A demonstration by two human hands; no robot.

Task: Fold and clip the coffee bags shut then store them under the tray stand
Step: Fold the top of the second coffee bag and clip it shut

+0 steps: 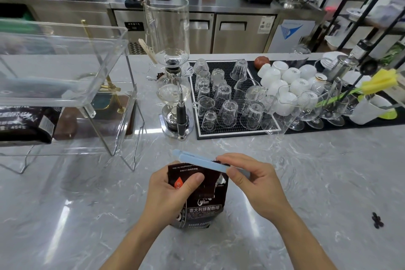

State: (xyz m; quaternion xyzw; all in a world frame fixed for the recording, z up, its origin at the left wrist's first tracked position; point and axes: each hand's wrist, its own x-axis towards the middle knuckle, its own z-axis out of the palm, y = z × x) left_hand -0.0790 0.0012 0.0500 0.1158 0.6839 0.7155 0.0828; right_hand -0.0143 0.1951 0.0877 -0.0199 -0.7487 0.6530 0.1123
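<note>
A dark brown coffee bag (206, 206) stands upright on the marble counter right in front of me, its top folded over. My left hand (168, 190) grips the bag's upper left, thumb pressed on the fold. A long light-blue clip (198, 160) lies across the folded top, and my right hand (252, 184) pinches its right end. A clear acrylic tray stand (72, 96) stands at the left. Another dark coffee bag (26, 123) lies beneath its upper tray.
A glass siphon coffee maker (173, 76) stands behind the bag. A black mat (221, 136) with several upturned glasses and white cups runs to the right. A few coffee beans (377, 220) lie at the counter's right. Bare marble surrounds the bag.
</note>
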